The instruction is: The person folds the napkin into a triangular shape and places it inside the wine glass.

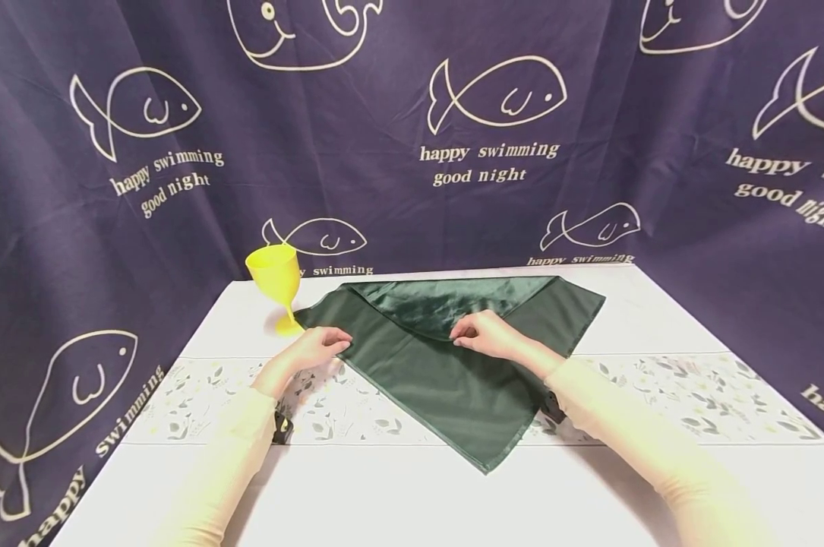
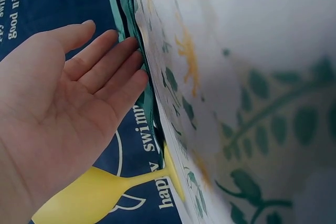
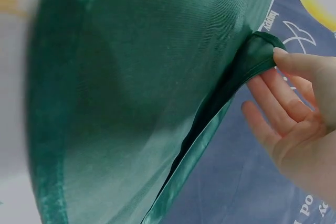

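Observation:
A dark green cloth napkin [image 1: 446,372] lies on the table, its far corner folded inward so the shiny velvety face [image 1: 446,300] shows. My right hand [image 1: 490,334] pinches the tip of that folded corner between thumb and fingers. The right wrist view shows the pinched corner [image 3: 260,53] lifted slightly off the layer below, the right hand [image 3: 299,103] at its edge. At the napkin's left edge is my left hand [image 1: 314,347]. Its fingers look relaxed in the left wrist view, the tips of this left hand [image 2: 89,87] right at the cloth's edge.
A yellow plastic goblet [image 1: 276,277] stands just beyond my left hand, its base close to the napkin's left corner. The white table [image 1: 357,486] carries a leaf-patterned band [image 1: 699,395]. A dark blue curtain [image 1: 384,167] with fish drawings surrounds the back and sides.

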